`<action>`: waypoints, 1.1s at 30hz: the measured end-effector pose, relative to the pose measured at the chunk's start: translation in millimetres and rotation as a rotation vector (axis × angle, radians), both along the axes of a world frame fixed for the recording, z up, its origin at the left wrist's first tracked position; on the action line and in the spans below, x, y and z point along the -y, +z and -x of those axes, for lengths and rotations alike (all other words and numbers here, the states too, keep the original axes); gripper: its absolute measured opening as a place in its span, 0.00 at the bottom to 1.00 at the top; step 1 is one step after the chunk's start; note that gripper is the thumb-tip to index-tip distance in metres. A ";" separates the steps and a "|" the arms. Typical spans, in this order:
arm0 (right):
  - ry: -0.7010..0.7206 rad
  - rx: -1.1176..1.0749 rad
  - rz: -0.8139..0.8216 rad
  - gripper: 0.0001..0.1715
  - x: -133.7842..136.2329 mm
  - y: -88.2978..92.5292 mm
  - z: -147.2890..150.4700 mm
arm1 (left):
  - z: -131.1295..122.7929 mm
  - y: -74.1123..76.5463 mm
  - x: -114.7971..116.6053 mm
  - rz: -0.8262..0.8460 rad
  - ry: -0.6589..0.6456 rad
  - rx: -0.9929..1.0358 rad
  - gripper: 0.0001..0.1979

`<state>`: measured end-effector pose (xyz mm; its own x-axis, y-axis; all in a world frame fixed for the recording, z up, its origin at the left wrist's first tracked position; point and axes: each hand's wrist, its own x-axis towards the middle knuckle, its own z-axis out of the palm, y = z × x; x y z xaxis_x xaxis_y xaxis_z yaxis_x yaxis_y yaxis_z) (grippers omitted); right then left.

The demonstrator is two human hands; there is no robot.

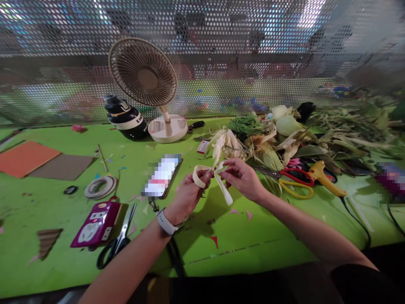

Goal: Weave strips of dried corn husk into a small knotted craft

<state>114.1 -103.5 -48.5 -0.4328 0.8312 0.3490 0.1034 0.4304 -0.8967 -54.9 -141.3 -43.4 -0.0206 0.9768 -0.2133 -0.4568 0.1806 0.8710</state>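
A cream-coloured corn husk strip (pixel 225 193) is looped into a bow-like shape above the table's middle, one tail hanging down. The loop on its left side passes by the fingers of my left hand (pixel 189 193), which pinches the strip near the centre. From the other side, my right hand (pixel 243 179) has its thumb and forefinger closed on the strip close to the knot-like middle. Fingers cover part of that middle. Just behind the hands lies a bunch of pale dried husks (pixel 228 143). To the left, a phone (pixel 163 175) lies on the table.
On the green table (pixel 202 261) stand a fan (pixel 147 78) and a dark bottle (pixel 128 120). Scissors (pixel 122 236), a purple power strip (pixel 98 223) and tape (pixel 100 187) lie left. Red-and-yellow-handled scissors (pixel 295 192), a yellow glue gun (pixel 327 179) and leafy husks (pixel 335 147) lie right.
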 end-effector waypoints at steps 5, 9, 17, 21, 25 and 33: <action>-0.097 0.291 -0.725 0.11 -1.5 2.1 -5.0 | 5.6 -1.8 -3.3 0.049 0.003 0.064 0.11; -0.025 0.352 -1.059 0.09 0.8 8.9 -8.1 | 6.5 -1.0 -1.7 0.003 -0.021 0.006 0.10; 0.031 0.457 -1.049 0.18 10.2 24.5 -9.0 | 0.4 2.9 5.8 -0.218 -0.115 -0.313 0.10; 0.122 0.554 -0.911 0.29 11.1 28.5 -7.5 | -1.7 -2.7 7.4 -0.239 -0.191 -0.365 0.09; 0.047 0.710 -0.792 0.39 10.2 25.7 -5.5 | -2.7 -5.4 7.4 -0.155 -0.296 -0.329 0.12; 0.037 0.682 -0.691 0.31 9.5 22.1 -6.2 | -3.4 -1.2 8.7 -0.148 -0.257 -0.283 0.14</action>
<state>120.3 -113.0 -26.4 -0.7450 0.5186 0.4195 0.4828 0.8532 -0.1974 -51.5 -150.0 -44.6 0.1907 0.9775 -0.0905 -0.1521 0.1206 0.9810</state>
